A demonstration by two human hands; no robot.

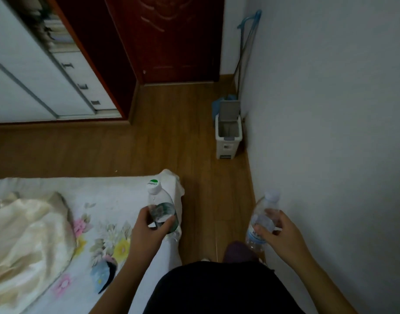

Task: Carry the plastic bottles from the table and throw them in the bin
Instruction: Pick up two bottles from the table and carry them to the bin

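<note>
My left hand [147, 230] grips a clear plastic bottle [159, 203] with a white and green cap, held upright over the corner of the bed. My right hand [277, 232] holds a second clear bottle [263, 214] with a white cap and a blue label, close to the right wall. The bin [228, 138] is a small white pedal bin with its grey lid standing open. It sits on the wooden floor against the right wall, well ahead of both hands.
A bed [58, 223] with a flowered sheet and a cream blanket fills the lower left. A dark red door [167, 37] and a white wardrobe [24, 75] stand ahead. A mop [244, 53] leans in the corner behind the bin. Wooden floor runs between bed and wall.
</note>
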